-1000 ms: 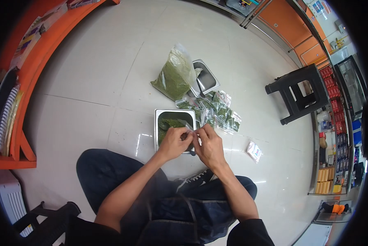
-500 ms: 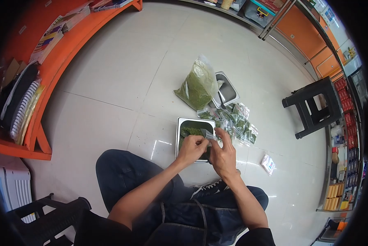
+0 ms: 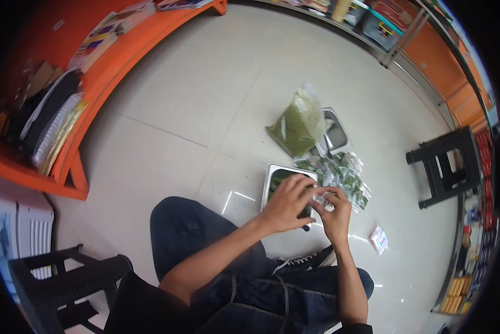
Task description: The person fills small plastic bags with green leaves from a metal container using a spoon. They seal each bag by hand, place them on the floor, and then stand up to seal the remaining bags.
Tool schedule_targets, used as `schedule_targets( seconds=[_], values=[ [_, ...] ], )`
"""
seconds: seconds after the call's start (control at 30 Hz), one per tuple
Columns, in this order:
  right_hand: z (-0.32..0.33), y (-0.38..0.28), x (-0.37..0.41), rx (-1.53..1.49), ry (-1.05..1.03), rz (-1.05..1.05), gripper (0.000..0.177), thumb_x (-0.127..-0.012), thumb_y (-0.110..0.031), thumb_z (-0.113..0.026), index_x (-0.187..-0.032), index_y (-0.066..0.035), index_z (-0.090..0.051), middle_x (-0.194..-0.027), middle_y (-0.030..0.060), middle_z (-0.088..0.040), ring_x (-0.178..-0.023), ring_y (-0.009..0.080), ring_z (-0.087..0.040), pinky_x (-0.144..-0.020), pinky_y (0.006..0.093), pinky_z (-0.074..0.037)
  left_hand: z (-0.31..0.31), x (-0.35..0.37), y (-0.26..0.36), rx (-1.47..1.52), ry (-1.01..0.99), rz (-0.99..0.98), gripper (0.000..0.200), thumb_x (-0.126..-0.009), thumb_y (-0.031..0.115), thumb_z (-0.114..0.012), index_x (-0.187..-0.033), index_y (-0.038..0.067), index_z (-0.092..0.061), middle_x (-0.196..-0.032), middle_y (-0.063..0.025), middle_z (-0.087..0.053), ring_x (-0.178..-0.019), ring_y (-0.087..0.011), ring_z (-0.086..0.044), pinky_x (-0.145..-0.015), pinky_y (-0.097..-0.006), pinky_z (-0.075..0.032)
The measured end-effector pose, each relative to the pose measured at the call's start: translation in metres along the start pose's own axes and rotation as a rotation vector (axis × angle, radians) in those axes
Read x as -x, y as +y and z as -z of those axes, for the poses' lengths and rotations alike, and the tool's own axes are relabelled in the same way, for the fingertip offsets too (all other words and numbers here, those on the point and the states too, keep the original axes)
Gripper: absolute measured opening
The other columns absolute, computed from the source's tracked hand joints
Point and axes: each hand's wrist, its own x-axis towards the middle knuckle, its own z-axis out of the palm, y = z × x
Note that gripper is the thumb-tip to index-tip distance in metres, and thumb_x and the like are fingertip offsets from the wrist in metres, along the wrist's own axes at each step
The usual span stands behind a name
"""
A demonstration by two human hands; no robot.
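Observation:
A small clear plastic bag is held up between my hands, over the right side of a steel container of chopped green herb. My right hand pinches the bag between thumb and forefinger. My left hand reaches across the container, curved fingers at the bag's other side; its thumb stands apart lower down. A dark handle end sticks out below my left hand. Beyond lies a pile of small filled bags. A large plastic bag of green herb stands behind, beside a second steel container.
A white packet lies on the tiled floor to the right. Black stools stand at right and lower left. An orange shelf runs along the left. My crossed legs are close below the container.
The view has shifted, so the scene sits farther right and slightly lower. My left hand has opened out from a tight pinch and moved over the container toward the right hand and small bag.

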Motion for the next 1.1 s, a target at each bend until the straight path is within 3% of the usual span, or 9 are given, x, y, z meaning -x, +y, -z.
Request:
schedule_targets(
  seconds=[0.07, 0.23, 0.37, 0.5, 0.7, 0.83, 0.97, 1.03, 1.1],
  values=[
    [-0.010, 0.000, 0.006, -0.063, -0.053, -0.024, 0.021, -0.068, 0.002, -0.077, -0.088, 0.006, -0.073, -0.125, 0.0141, -0.057, -0.108, 0.0285, -0.062, -0.085, 0.0364, -0.051, -0.013, 0.007, -0.003, -0.165, 0.020, -0.071, 0.066, -0.066, 0.021, -0.083, -0.125, 0.005, -0.057, -0.120, -0.0122, -0.058, -0.120, -0.0308, -0.052, -0.107, -0.0476, -0.036],
    [-0.019, 0.011, 0.013, -0.119, -0.277, 0.178, 0.029, -0.066, 0.007, -0.072, -0.094, 0.004, -0.074, -0.144, 0.0187, -0.043, -0.126, 0.0362, -0.051, -0.099, 0.0440, -0.048, -0.042, 0.020, -0.013, -0.224, 0.106, -0.106, 0.056, -0.068, 0.013, -0.076, -0.120, 0.000, -0.058, -0.101, -0.0117, -0.065, -0.103, -0.0282, -0.062, -0.097, -0.0420, -0.043],
    [-0.012, -0.010, 0.010, -0.101, -0.250, 0.104, 0.026, -0.066, 0.006, -0.073, -0.092, 0.002, -0.075, -0.164, 0.0191, -0.010, -0.144, 0.0447, -0.030, -0.109, 0.0469, -0.042, -0.030, 0.017, -0.006, -0.206, 0.095, -0.092, 0.051, -0.066, 0.011, -0.074, -0.112, -0.002, -0.060, -0.096, -0.0119, -0.065, -0.095, -0.0274, -0.062, -0.082, -0.0397, -0.045],
    [-0.007, -0.006, 0.005, -0.021, -0.302, 0.083, 0.022, -0.070, 0.007, -0.071, -0.090, 0.000, -0.077, -0.165, 0.0167, -0.007, -0.148, 0.0431, -0.022, -0.112, 0.0509, -0.038, -0.028, 0.016, -0.004, -0.184, 0.165, -0.065, 0.038, -0.066, 0.011, -0.073, -0.101, 0.001, -0.063, -0.090, -0.0095, -0.064, -0.088, -0.0249, -0.061, -0.076, -0.0375, -0.044],
    [-0.020, 0.005, 0.016, -0.641, -0.375, -0.352, 0.020, -0.079, 0.011, -0.065, -0.097, 0.006, -0.073, -0.167, 0.0098, -0.004, -0.150, 0.0349, -0.021, -0.111, 0.0435, -0.039, -0.027, 0.016, -0.008, -0.421, 0.225, -0.199, 0.014, -0.072, 0.017, -0.065, -0.081, 0.007, -0.064, -0.078, -0.0035, -0.061, -0.082, -0.0181, -0.059, -0.071, -0.0342, -0.042],
    [-0.013, 0.015, 0.013, -0.502, -0.419, -0.341, 0.023, -0.077, 0.008, -0.069, -0.100, 0.005, -0.074, -0.168, 0.0103, -0.004, -0.151, 0.0357, -0.018, -0.111, 0.0422, -0.039, -0.021, 0.012, -0.004, -0.383, 0.193, -0.199, 0.015, -0.070, 0.018, -0.068, -0.079, 0.008, -0.063, -0.076, -0.0022, -0.061, -0.081, -0.0178, -0.059, -0.071, -0.0338, -0.042],
    [0.011, -0.005, -0.009, -0.672, -0.349, -0.323, 0.016, -0.087, -0.001, -0.069, -0.102, 0.001, -0.075, -0.158, 0.0161, -0.034, -0.142, 0.0324, -0.039, -0.110, 0.0417, -0.039, -0.015, -0.001, -0.016, -0.264, 0.319, -0.011, 0.016, -0.078, 0.022, -0.075, -0.072, 0.013, -0.062, -0.067, -0.0019, -0.060, -0.068, -0.0199, -0.060, -0.064, -0.0365, -0.045],
    [0.017, 0.006, -0.021, -0.756, -0.192, -0.318, 0.014, -0.092, -0.004, -0.066, -0.102, 0.002, -0.074, -0.134, 0.0127, -0.059, -0.118, 0.0242, -0.060, -0.100, 0.0364, -0.047, 0.008, -0.009, -0.028, -0.190, 0.357, 0.308, 0.023, -0.080, 0.029, -0.079, -0.080, 0.009, -0.068, -0.064, -0.0062, -0.064, -0.060, -0.0261, -0.064, -0.056, -0.0403, -0.049],
    [0.004, 0.021, -0.024, -0.281, -0.201, -0.152, 0.015, -0.092, -0.009, -0.069, -0.100, 0.003, -0.073, -0.115, 0.0116, -0.065, -0.106, 0.0199, -0.064, -0.089, 0.0332, -0.051, 0.027, -0.013, -0.038, 0.146, 0.363, 0.706, 0.028, -0.084, 0.031, -0.079, -0.084, 0.004, -0.070, -0.073, -0.0091, -0.070, -0.066, -0.0166, -0.068, -0.060, -0.0321, -0.051]
  ],
)
